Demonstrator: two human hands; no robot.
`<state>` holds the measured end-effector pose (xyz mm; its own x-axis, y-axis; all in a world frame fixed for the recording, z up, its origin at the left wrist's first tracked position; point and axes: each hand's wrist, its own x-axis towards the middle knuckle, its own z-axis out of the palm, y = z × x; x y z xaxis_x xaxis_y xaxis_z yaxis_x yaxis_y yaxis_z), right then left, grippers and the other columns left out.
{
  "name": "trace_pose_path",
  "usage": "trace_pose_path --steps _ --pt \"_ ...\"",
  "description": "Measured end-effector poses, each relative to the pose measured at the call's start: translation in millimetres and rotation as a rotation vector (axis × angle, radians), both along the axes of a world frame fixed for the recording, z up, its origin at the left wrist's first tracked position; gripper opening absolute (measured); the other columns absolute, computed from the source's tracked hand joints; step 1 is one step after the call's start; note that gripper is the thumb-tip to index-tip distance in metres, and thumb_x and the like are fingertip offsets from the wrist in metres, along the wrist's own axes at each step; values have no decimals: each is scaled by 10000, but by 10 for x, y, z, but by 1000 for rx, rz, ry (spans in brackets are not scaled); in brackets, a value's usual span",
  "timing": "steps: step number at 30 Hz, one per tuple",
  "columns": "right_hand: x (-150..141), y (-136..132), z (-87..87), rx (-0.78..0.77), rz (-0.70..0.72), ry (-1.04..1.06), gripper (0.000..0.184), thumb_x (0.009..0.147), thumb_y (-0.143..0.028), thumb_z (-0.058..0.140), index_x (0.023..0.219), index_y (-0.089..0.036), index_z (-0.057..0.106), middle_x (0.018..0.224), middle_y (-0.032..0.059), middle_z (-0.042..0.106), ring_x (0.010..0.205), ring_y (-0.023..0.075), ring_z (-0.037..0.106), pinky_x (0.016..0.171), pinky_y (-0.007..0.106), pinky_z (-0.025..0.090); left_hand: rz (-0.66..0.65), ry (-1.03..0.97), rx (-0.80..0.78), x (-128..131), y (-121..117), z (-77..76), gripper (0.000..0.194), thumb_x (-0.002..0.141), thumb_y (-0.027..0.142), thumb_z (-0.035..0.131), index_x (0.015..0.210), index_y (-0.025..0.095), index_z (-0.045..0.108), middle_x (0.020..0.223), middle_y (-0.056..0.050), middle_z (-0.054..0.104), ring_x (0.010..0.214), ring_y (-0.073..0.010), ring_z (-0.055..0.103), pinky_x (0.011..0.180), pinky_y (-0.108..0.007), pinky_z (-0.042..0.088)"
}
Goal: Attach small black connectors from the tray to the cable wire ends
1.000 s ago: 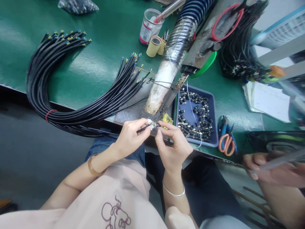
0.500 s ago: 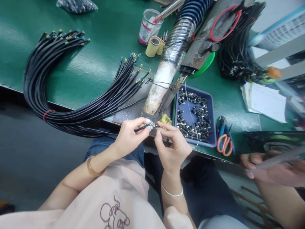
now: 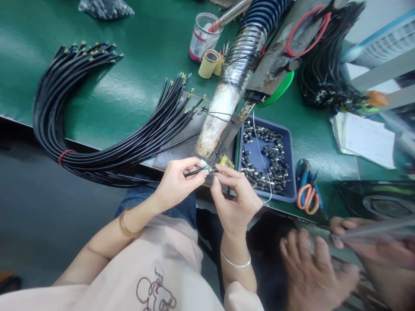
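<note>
Cable point(image 3: 194, 172) end pinched in left hand point(image 3: 177, 183) at bench edge, right hand point(image 3: 235, 201) fingertips closed on tiny connector point(image 3: 214, 170) at its tip. Blue tray point(image 3: 289, 168) at 2 o'clock; cable bundle point(image 3: 97, 155) at 9 o'clock.

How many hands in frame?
4: left hand and right hand meet at a cable end; two co-worker hands, bottom right and right edge, blurred.

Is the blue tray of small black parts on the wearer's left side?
No, the blue tray sits right of the right hand, beside the scissors.
</note>
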<state>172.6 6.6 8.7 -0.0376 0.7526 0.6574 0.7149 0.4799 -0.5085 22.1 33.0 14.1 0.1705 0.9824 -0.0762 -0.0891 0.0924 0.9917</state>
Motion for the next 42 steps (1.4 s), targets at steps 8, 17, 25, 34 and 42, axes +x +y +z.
trace_pose_path --steps 8,17,25,34,42 --pt "7 54 10 14 0 -37 151 862 -92 702 850 -231 645 978 31 797 906 192 787 799 324 653 35 32 -3 19 27 -13 145 774 280 656 758 136 643 597 39 461 557 -79 402 533 -178 403" --pt "-24 84 70 57 -8 -74 175 858 -69 717 854 -230 649 944 26 795 871 173 785 793 291 646 25 44 43 -1 36 0 162 811 279 635 745 132 631 617 30 483 575 -78 423 547 -175 413" --pt "-18 61 80 50 8 -60 167 859 -78 694 838 -225 618 973 45 799 899 176 785 787 284 642 5 27 38 -2 31 -23 169 818 293 638 759 134 651 635 14 529 595 -95 472 581 -200 437" --pt "-5 56 15 38 -20 -87 155 873 -76 697 857 -219 640 941 27 792 896 171 782 822 302 641 10 98 47 21 6 -71 169 819 284 614 809 120 652 601 53 433 558 -74 376 548 -192 357" --pt "-36 67 45 34 -33 -61 136 880 -89 714 869 -217 669 970 26 796 899 165 778 814 285 634 26 113 83 10 20 6 172 831 286 600 794 127 653 607 44 449 561 -79 385 540 -193 356"
